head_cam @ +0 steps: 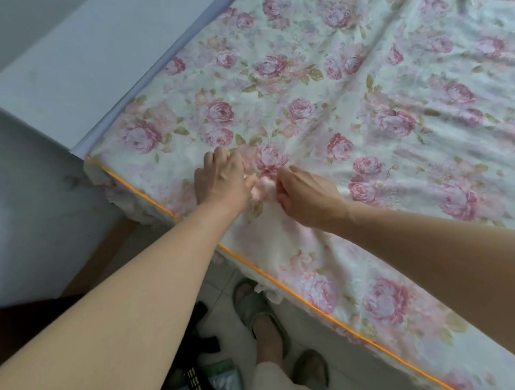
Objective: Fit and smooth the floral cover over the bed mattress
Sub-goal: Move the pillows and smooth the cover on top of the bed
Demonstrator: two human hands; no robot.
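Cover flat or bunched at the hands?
Bunched: left hand and right hand pinch a fold of cover; creases radiate outward.

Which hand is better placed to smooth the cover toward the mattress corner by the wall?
Probably the left. The left hand lies on the corner's side of the pinched fold; the right hand would have to cross it to reach the mattress corner.

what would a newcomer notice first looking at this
The pink-rose floral cover fills most of the view, spread over the bed with creases across it. Near its close edge, the left hand and right hand meet and pinch up a small bunch of the fabric. An orange piping runs diagonally along the bed's edge, above slippered feet.
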